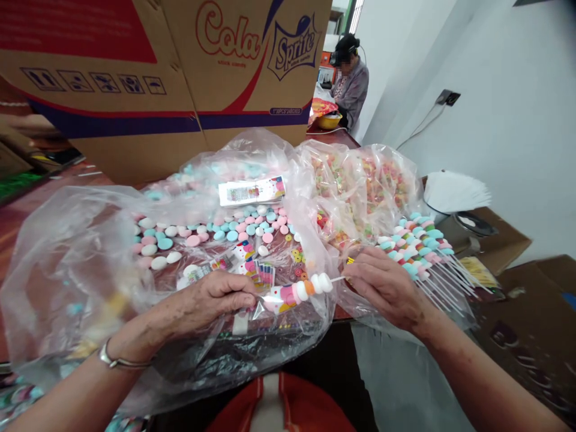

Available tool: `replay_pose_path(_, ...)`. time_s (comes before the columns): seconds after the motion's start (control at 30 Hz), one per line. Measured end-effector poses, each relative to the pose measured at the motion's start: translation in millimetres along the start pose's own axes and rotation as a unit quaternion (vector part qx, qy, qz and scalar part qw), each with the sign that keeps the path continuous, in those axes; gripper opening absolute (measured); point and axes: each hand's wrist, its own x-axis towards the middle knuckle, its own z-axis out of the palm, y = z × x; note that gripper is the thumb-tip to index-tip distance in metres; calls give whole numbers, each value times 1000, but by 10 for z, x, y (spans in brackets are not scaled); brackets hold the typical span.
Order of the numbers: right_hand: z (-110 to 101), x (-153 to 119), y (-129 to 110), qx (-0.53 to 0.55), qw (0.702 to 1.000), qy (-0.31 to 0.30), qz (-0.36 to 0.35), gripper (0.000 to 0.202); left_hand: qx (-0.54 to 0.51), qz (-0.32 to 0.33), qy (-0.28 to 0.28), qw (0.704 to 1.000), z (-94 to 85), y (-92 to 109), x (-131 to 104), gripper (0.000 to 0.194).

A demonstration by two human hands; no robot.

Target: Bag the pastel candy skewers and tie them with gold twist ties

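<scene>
Two hands are engaged. The left hand (229,294), with one bracelet (119,359) at the wrist, grasps the left end of one printed wrapper (284,299) between thumb and fingers. The right hand (382,285) pinches the bare end of one white stick (337,278). The stick carries one candy skewer (320,283), held between the hands above the near edge of the tabletop (67,177). Its left part sits inside the wrapper; one orange piece shows among white pieces on the exposed part.

Just beyond lie several spare wrappers (246,269) and a small group of ring candies (298,257); overlap prevents an exact count. Farther back are dozens of loose tablet candies (231,235) in pink, blue and white. One stack of printed cards (252,192) rests on the clear plastic behind them.

Toward the right edge: one pile of candy skewers on sticks (418,247), too overlapped to count. Toward the far edge: one large carton (252,90), standing upright. Beyond it: one co-worker (355,84) and one yellow bowl (330,122).
</scene>
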Motion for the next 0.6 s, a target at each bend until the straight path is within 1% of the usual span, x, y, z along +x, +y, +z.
replay_pose_path(0.13,42,42,13,21,1000,-4,20,18,6,-15,-8,1000,-19,-28,-17,28)
replay_pose_path(0.2,83,57,7,22,1000,1,17,18,15,-21,-18,1000,-30,-6,-32,28)
replay_pose_path(0.4,176,120,-33,-20,999,30,-18,16,10,-50,-65,997,3,239,-53,25)
replay_pose_path(0.53,199,171,-69,2,999,-12,-31,18,18,-63,-77,995,105,344,-19,25)
replay_pose_path(0.6,250,189,-89,28,998,-33,-43,21,-16,-82,-94,992,172,356,8,26)
